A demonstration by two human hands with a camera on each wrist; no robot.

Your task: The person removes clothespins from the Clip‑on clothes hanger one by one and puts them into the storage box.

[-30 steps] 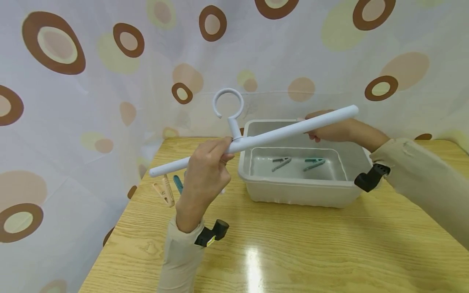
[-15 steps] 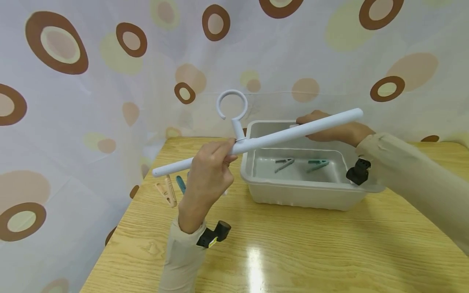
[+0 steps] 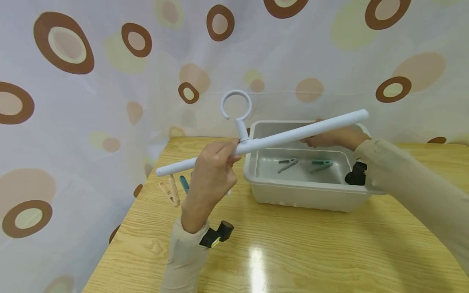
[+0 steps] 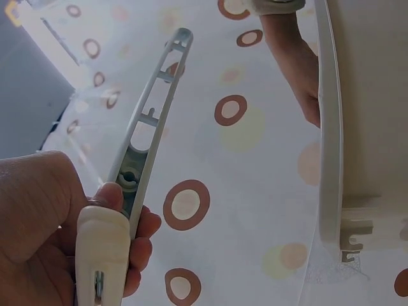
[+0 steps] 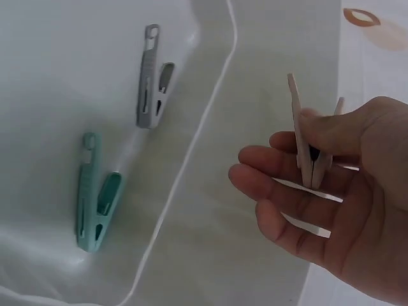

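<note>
My left hand (image 3: 212, 175) grips a white hanger (image 3: 300, 132) near its middle, below the round hook, and the bar tilts up to the right. In the left wrist view the hanger's ribbed underside (image 4: 148, 121) shows above the fingers. My right hand (image 3: 329, 136) is partly behind the bar, over the grey bin (image 3: 304, 195). The right wrist view shows that hand (image 5: 331, 178) pinching a pale clothespin (image 5: 309, 143) between thumb and fingers. On the bin's floor lie a grey clothespin (image 5: 150, 83) and a green clothespin (image 5: 95, 197).
Left of the bin, a beige clothespin (image 3: 170, 191) and a teal one (image 3: 184, 184) lie on the wooden table (image 3: 293, 252), partly behind the left hand and bar. A patterned curtain (image 3: 286, 53) hangs behind the table.
My right hand has lowered into the bin area and moved slightly left against the bin. The hanger stays in my left hand, while the whole view has shifted a little.
</note>
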